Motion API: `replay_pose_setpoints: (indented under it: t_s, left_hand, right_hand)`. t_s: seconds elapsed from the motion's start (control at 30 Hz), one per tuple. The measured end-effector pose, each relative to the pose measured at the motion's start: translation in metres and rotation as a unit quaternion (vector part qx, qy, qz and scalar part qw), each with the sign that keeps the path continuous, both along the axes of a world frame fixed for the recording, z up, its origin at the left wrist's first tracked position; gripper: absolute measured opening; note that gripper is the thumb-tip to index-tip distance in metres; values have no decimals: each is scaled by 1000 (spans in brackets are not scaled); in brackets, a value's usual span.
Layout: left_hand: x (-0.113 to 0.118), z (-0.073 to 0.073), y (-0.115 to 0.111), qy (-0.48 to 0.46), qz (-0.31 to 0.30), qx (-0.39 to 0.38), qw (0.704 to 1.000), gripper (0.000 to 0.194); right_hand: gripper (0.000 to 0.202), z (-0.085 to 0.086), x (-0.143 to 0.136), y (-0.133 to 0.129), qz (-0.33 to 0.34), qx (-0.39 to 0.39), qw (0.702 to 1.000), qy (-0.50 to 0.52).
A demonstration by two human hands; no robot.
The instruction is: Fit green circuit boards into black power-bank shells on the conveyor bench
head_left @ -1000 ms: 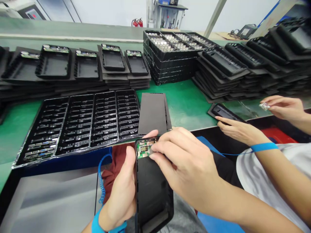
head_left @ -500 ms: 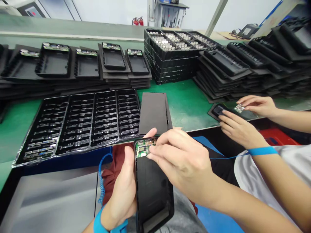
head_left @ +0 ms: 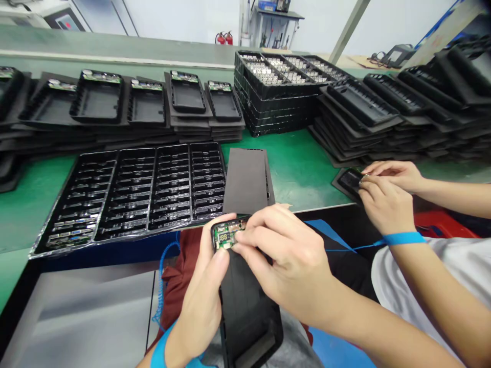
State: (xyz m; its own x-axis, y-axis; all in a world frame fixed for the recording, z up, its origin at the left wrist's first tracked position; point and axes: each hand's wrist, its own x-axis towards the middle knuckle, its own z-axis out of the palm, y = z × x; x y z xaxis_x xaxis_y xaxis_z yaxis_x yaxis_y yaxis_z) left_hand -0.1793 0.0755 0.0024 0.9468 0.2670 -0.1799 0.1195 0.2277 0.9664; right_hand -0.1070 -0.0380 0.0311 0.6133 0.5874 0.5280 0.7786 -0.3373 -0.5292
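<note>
A long black plastic case lies tilted in front of me, with a small green circuit board at its top end; the board carries a two-digit display. My left hand is wrapped round the upper left side of the case, its thumb on the lower edge of the board. My right hand pinches the right part of the board between thumb and index finger. Those fingertips hide that part of the board. A blue band circles my left wrist.
Left of centre lies a black compartment tray with boards in its lower left, beside grey foam sheets. Behind are cases on foam and stacked trays. At right, a co-worker's hands work on another case.
My left thumb has moved from beside the case onto the board's edge. The co-worker's hands have come together over their case. The view has shifted slightly.
</note>
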Motion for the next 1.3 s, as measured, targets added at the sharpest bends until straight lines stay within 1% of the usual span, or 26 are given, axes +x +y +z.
replay_pose_setpoints:
  t_s: [0.07, 0.1, 0.17, 0.27, 0.37, 0.5, 0.63, 0.77, 1.0, 1.13, 1.2, 1.23, 1.3]
  left_hand:
    - [1, 4, 1, -8, -7, 77, 997, 38]
    - [2, 6, 1, -13, -14, 101, 995, 36]
    - [3, 9, 2, -18, -24, 119, 992, 34]
    - [0, 11, 3, -21, -19, 160, 987, 34]
    - [-6, 8, 3, -10, 4, 224, 975, 37]
    - [-15, -1, 5, -15, 36, 301, 953, 44]
    - [-19, -6, 7, -37, 34, 352, 935, 47]
    - [-17, -5, 8, -16, 34, 338, 940, 46]
    - [-8, 2, 3, 26, 43, 250, 967, 42]
    - [-7, 1, 4, 34, 49, 216, 975, 42]
    - [-8, -2, 7, 45, 52, 202, 977, 45]
    - [-8, -3, 8, 53, 56, 191, 979, 47]
    - [-7, -3, 9, 77, 67, 158, 982, 48]
  right_hand:
    - [14, -1, -1, -1, 8, -1, 1000, 3]
    - [15, -1, -1, -2, 9, 0, 1000, 3]
    - [16, -2, -1, -2, 4, 8, 1000, -3]
    - [16, -3, -2, -3, 2, 24, 999, -28]
    - [14, -2, -3, -4, 9, 27, 998, -53]
    - [12, -1, -4, -5, 6, 14, 997, -76]
    - [13, -1, -5, -5, -2, -2, 996, -91]
    - [13, -3, -6, -7, 5, -6, 996, -93]
    - [13, -6, -5, -7, 9, 2, 993, -117]
    - [9, -7, -3, -7, -6, 7, 990, -140]
    - [9, -10, -4, -8, -37, 36, 991, -120]
    - [12, -12, -5, -8, -61, 66, 992, -93]
    - [22, -17, -8, -7, -110, 147, 983, 7]
